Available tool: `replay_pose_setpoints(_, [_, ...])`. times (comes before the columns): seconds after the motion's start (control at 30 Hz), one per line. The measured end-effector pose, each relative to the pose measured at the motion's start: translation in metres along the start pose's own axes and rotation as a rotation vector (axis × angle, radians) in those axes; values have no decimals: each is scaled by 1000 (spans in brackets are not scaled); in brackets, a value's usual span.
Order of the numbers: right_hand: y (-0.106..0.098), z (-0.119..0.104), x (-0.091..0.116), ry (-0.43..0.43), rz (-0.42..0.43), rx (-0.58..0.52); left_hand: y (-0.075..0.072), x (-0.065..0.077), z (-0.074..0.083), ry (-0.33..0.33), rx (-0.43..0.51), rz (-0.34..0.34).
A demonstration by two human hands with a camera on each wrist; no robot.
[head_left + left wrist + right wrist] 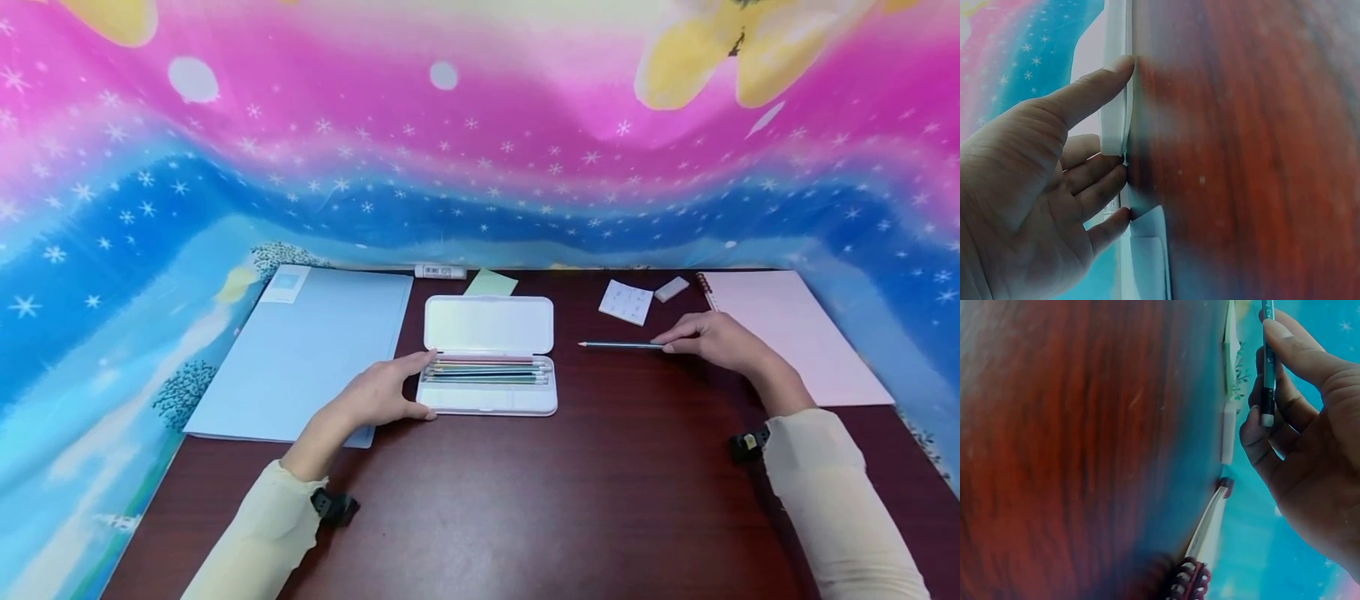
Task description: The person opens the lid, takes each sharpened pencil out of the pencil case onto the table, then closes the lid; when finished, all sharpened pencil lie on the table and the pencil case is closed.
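Observation:
A white pencil case (pixel 517 402) lies on the table with its lid raised at the back, and several pencils (pixel 487 372) rest side by side inside. My left hand (pixel 378 392) holds the case's left end, thumb at the front edge and fingers toward the back, as the left wrist view also shows. To the right of the case, my right hand (pixel 708 337) pinches a pencil (pixel 618 344) near its eraser end between thumb and fingers. The pencil points left toward the case. Its dark band and white eraser tip (pixel 1267 420) show in the right wrist view.
A light blue folder (pixel 315 358) lies at the left, a pink spiral notebook (pixel 802 333) at the right. Along the back are a glue stick (pixel 440 272), a green paper (pixel 491 283), a small printed paper (pixel 626 302) and a white eraser (pixel 671 289). A patterned cloth (pixel 480 167) hangs behind.

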State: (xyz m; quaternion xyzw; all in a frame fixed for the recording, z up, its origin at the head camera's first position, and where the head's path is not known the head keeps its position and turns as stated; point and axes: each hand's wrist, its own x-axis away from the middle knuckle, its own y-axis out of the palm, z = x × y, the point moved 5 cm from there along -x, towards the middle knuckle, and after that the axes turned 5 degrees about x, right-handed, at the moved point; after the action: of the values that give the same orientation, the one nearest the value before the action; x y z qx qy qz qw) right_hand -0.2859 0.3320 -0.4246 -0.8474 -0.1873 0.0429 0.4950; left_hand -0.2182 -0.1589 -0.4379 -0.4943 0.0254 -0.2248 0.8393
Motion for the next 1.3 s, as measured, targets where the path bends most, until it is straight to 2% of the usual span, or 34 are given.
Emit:
replay_pose_setpoints(0.17, [5,8,-3,41,-31,-29,0,-1,0,2,-9,1])
replay_pose_setpoints(0.47, [12,14,-6,60,-69,-69,0,0,-2,-9,-4,1])
replay_pose_setpoints(0.93, [15,16,-10,62,-61,-15,0,-2,-2,-9,-22,-11])
replay_pose_setpoints(1.3, [16,8,-11,41,-44,25,0,-2,-3,-8,-26,-5])
